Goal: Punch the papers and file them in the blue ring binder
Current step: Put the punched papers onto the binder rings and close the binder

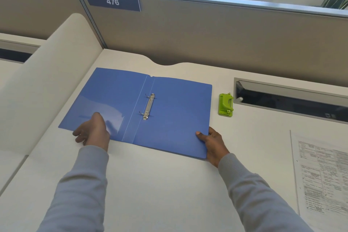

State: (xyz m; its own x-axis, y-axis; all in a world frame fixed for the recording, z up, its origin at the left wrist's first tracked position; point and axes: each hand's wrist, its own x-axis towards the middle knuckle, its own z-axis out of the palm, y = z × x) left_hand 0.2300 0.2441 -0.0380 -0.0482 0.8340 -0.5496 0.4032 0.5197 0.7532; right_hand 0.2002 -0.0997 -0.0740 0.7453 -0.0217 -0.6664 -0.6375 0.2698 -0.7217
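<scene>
The blue ring binder (169, 107) lies open and flat on the white desk, its metal two-ring mechanism (149, 107) along the spine. My left hand (92, 131) rests on the near edge of the left cover, fingers spread over it. My right hand (211, 144) grips the near right corner of the right cover, thumb on top. A small green hole punch (225, 105) stands just right of the binder. The printed papers (322, 177) lie in a stack at the desk's right edge, apart from both hands.
A recessed cable tray (290, 96) with an open lid sits behind the punch at the right. A beige partition with a sign reading 476 (112, 2) runs along the back. A curved cream divider (47, 81) borders the desk on the left.
</scene>
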